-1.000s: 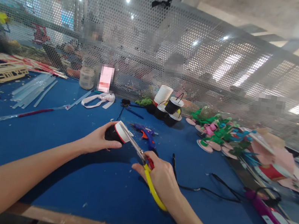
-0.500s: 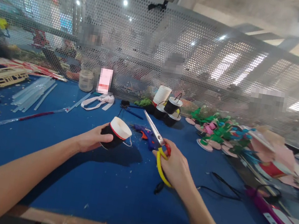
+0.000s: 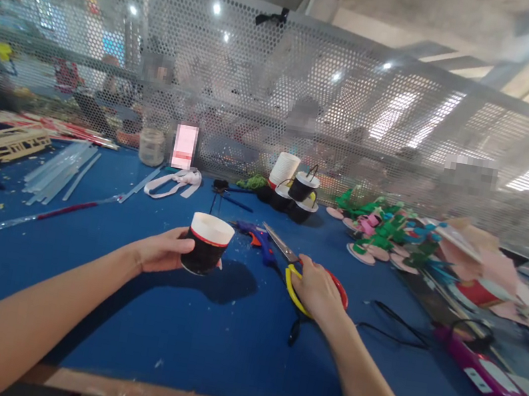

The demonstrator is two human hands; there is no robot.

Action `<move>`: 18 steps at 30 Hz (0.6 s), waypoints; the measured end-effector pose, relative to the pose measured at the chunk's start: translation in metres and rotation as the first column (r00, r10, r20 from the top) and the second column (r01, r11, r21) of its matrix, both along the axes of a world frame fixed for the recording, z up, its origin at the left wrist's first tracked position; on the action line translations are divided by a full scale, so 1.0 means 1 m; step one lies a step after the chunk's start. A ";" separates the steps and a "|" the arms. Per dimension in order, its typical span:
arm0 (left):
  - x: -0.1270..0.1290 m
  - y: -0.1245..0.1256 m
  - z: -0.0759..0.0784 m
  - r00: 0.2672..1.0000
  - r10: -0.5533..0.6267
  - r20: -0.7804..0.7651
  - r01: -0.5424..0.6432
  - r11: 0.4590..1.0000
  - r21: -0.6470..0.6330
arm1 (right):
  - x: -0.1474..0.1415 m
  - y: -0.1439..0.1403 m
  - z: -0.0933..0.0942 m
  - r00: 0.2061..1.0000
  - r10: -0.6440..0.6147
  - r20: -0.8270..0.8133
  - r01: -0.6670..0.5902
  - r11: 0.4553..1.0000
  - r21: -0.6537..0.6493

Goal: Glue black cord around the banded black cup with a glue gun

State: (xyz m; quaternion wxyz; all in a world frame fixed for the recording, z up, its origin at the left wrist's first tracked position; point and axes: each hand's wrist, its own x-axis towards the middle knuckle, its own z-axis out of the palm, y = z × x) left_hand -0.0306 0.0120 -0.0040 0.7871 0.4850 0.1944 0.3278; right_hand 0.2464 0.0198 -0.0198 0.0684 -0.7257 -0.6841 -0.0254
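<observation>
a perforated metal screen [image 3: 247, 60] is standing along the far side of the station. before it, a blue table [image 3: 197, 356] is bearing all items on record. at the right, a heap of pink and pale sheets [image 3: 486, 269] is lying beside a cluster of green and pink craft pieces [image 3: 384, 228]. nearer the front, a purple power strip [image 3: 484, 370] is lying at a slant. at the left, a bundle of clear sticks [image 3: 58, 174] is resting flat.

scissors [image 3: 302, 275] with yellow and red handles are pointing away and leftward, blades nearly together. the right hand [image 3: 322, 292] is closing over their handles; how firmly, this inspector is unable to tell. the left hand [image 3: 164, 250] is curving around one side of a cup, thumb lying across its front, gap filled by the cup. a group of black and white cups [image 3: 296, 190] is standing near the screen. the held cup [image 3: 206, 248], white above a red line and black below, is sitting left of the scissors, well apart from them, mouth upward. a blue glue gun [image 3: 260, 239] is lying between the two.
</observation>
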 end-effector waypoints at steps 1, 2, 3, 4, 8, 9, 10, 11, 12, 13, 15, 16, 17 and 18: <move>0.000 0.000 0.000 1.000 0.001 0.008 -0.001 1.000 0.000 | 0.000 -0.001 0.002 1.000 -0.002 0.021 0.002 1.000 0.000; 0.000 0.001 0.000 1.000 0.001 0.015 -0.001 1.000 0.000 | 0.000 -0.003 0.004 0.999 -0.008 0.044 0.008 1.000 0.007; 0.000 0.001 0.000 1.000 0.000 0.022 0.000 1.000 0.001 | -0.001 -0.005 0.006 0.998 -0.019 0.062 0.017 1.000 0.025; 0.000 0.001 0.000 1.000 0.000 0.028 0.000 1.000 0.002 | -0.002 -0.007 0.009 0.997 -0.021 0.068 0.017 0.998 0.053; 0.000 0.002 -0.003 0.999 -0.007 0.047 0.007 1.000 -0.010 | -0.027 -0.019 0.023 0.953 0.268 -0.141 -0.250 0.959 0.133; 0.000 0.002 -0.004 0.998 -0.009 0.055 0.010 1.000 -0.017 | -0.038 -0.022 0.025 0.899 0.374 -0.229 -0.356 0.927 0.116; 0.000 0.003 -0.005 0.998 -0.013 0.064 0.015 1.000 -0.023 | -0.049 -0.025 0.026 0.843 0.451 -0.293 -0.449 0.890 0.077; 0.000 0.003 -0.007 0.997 -0.018 0.073 0.020 0.999 -0.027 | -0.062 -0.026 0.026 0.794 0.515 -0.324 -0.532 0.846 0.040; 0.000 0.003 -0.008 0.996 -0.024 0.080 0.027 0.999 -0.029 | -0.074 -0.027 0.024 0.763 0.557 -0.328 -0.591 0.807 -0.005; 0.000 0.004 -0.009 0.996 -0.034 0.085 0.037 0.999 -0.030 | -0.084 -0.027 0.022 0.754 0.571 -0.324 -0.610 0.792 -0.025; -0.002 0.005 -0.009 0.995 -0.048 0.090 0.050 0.998 -0.025 | -0.100 -0.023 0.015 0.752 0.563 -0.343 -0.603 0.798 -0.012; -0.003 0.006 -0.008 0.995 -0.047 0.093 0.049 0.999 -0.018 | -0.103 -0.020 0.012 0.761 0.541 -0.358 -0.578 0.816 0.003; -0.005 0.007 -0.007 0.994 -0.044 0.101 0.045 0.999 -0.010 | -0.103 -0.017 0.011 0.772 0.512 -0.377 -0.548 0.836 0.015; -0.007 0.008 -0.005 0.993 -0.035 0.115 0.035 0.999 -0.003 | -0.099 -0.014 0.011 0.783 0.481 -0.395 -0.516 0.857 0.022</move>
